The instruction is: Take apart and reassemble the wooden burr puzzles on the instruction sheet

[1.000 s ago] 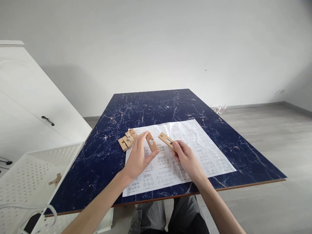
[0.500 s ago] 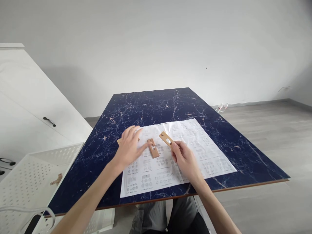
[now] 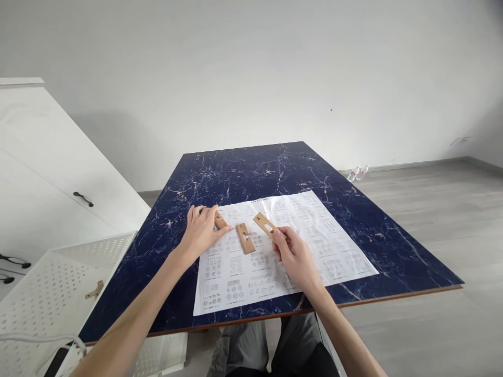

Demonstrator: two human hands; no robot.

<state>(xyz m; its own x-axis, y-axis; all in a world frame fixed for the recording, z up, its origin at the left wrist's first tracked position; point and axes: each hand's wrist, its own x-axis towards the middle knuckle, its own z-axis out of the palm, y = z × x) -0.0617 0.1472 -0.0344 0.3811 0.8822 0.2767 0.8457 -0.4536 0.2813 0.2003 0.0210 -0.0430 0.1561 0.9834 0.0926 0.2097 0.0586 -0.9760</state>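
Between the thumb and fingers of my right hand (image 3: 294,254) is a flat wooden puzzle piece marked 2 (image 3: 258,220), tilted up over the printed sheet (image 3: 330,251). It has a long slot in its middle. My left hand (image 3: 199,230) is closed around another notched wooden puzzle piece (image 3: 220,222) near the sheet's upper left corner; the fingers hide part of it. A wooden puzzle piece marked 1 (image 3: 245,242), with a cut-out in one side, lies on the sheet between my hands, touched by neither.
The sheet lies on a dark blue marbled table (image 3: 243,173). White cabinets (image 3: 35,157) stand at the left. Beside the table a white perforated tray (image 3: 43,293) holds a small wooden piece (image 3: 95,289), with a white cable (image 3: 43,336) near it. Clear bottles (image 3: 357,173) stand beyond the right edge.
My left hand has moved left, off the piece marked 1, and has closed around the other wooden piece. My right hand still holds the piece marked 2.
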